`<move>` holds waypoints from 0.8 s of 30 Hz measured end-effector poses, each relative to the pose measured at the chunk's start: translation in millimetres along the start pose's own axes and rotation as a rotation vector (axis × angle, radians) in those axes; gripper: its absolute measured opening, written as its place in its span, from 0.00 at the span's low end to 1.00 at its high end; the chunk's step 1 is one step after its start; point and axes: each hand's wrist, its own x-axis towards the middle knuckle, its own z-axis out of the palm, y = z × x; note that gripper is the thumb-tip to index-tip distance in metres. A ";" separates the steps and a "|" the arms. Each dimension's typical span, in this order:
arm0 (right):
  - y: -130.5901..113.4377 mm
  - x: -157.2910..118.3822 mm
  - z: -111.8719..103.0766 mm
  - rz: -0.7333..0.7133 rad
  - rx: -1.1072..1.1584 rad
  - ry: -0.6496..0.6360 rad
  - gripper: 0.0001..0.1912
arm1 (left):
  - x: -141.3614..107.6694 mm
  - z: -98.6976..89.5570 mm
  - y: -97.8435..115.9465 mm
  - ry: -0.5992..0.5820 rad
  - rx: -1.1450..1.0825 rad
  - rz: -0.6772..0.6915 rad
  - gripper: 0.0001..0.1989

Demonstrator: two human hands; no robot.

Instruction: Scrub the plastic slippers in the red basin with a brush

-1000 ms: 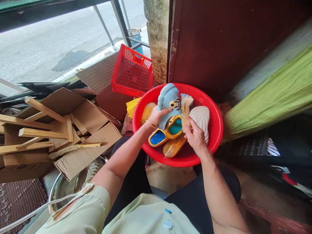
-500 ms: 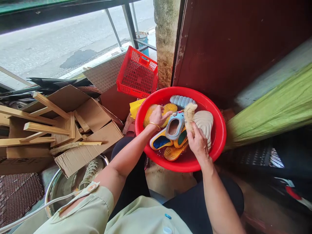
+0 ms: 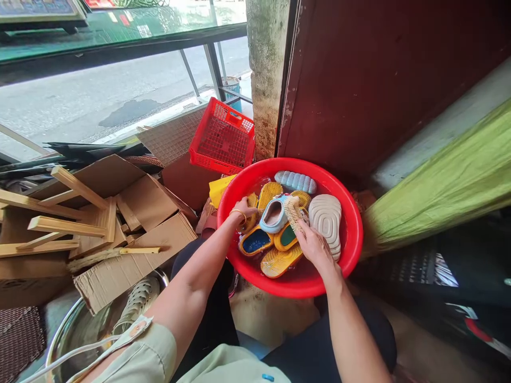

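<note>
A red basin (image 3: 351, 234) holds several shoes and some water. My left hand (image 3: 242, 208) is at its left side, fingers closed round a yellow shoe (image 3: 251, 213). In my right hand (image 3: 313, 242) is a pale scrubbing brush (image 3: 294, 213), beside a light blue shoe (image 3: 273, 214) near the middle. Below lie a yellow shoe with a blue inside (image 3: 256, 242), one with a green inside (image 3: 286, 237) and an upturned yellow sole (image 3: 279, 260). A beige sole (image 3: 325, 219) lies at the right, and a grey-blue sole (image 3: 295, 181) at the back.
Behind the basin stands a red crate (image 3: 225, 138) beside a rough pillar (image 3: 265, 80). Cardboard boxes (image 3: 136, 266) and an upturned wooden stool (image 3: 93, 218) are at the left. A metal bowl (image 3: 59, 332) holds a beige shoe (image 3: 138, 303). Green cloth (image 3: 447, 181) hangs right.
My left hand has moved left and down from above the shoes onto a yellow shoe. The brush has come down towards the light blue shoe. The camera view has shifted.
</note>
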 end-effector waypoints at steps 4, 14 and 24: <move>6.0 -0.2 4.6 -0.053 0.039 0.053 0.24 | -1.9 -11.6 -2.1 0.116 -0.207 0.057 0.33; -1.6 10.8 6.7 -0.084 0.135 0.256 0.24 | -43.6 -42.0 25.5 -0.123 -0.907 0.307 0.35; -13.6 14.8 -3.0 -0.057 -0.026 0.271 0.23 | -61.2 -33.2 41.1 -0.580 -1.228 0.329 0.32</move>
